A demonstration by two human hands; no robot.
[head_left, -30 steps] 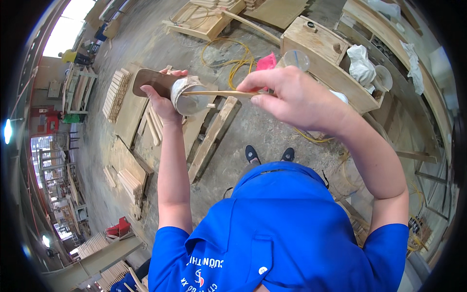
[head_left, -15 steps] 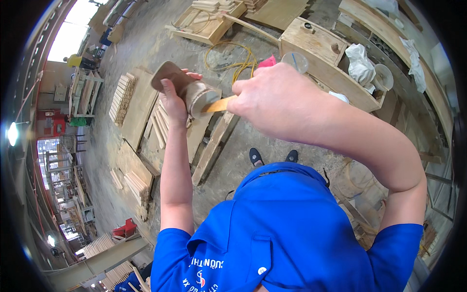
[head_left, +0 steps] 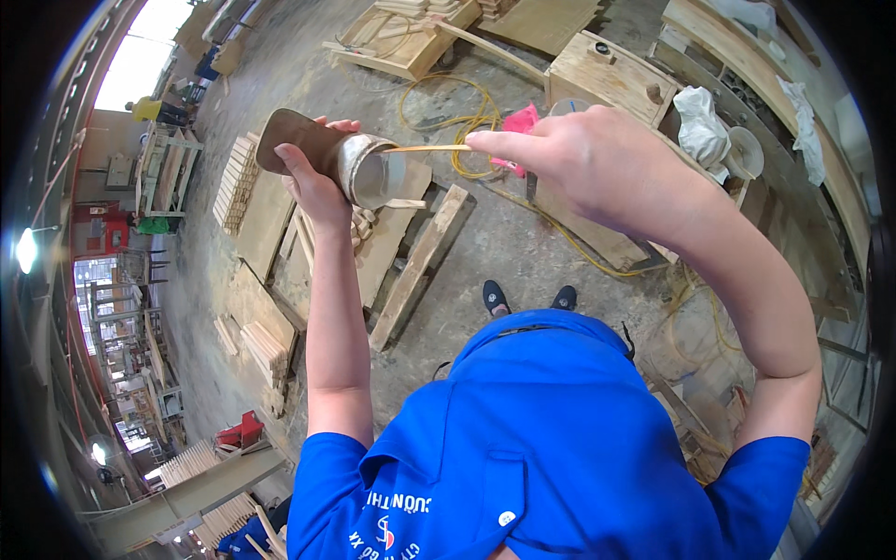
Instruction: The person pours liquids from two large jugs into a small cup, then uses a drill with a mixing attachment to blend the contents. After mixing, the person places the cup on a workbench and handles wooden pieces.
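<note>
My left hand [head_left: 317, 191] grips a pale, stained cup [head_left: 357, 173] tilted on its side, its mouth facing right. Pressed under the thumb, behind the cup, is a brown piece with a broad rounded end [head_left: 289, 140]; whether it joins the cup I cannot tell. A flat, thin wooden stick [head_left: 425, 148] is held in my right hand [head_left: 597, 159], the index finger stretched along it. The stick's far end lies at the upper rim of the cup. Inside, the cup shows a greyish lining.
Boards with stacked wood strips [head_left: 264, 350] lie on the floor at left. A thick wooden beam [head_left: 420, 266] stands out near my feet. A yellow hose [head_left: 476, 121] coils beyond. At right are a wooden box [head_left: 611, 75], a white cloth [head_left: 700, 121] and pink material [head_left: 518, 126].
My right hand has moved right and drawn the stick out of the cup's mouth to its rim. The cup has tipped further and shifted slightly left.
</note>
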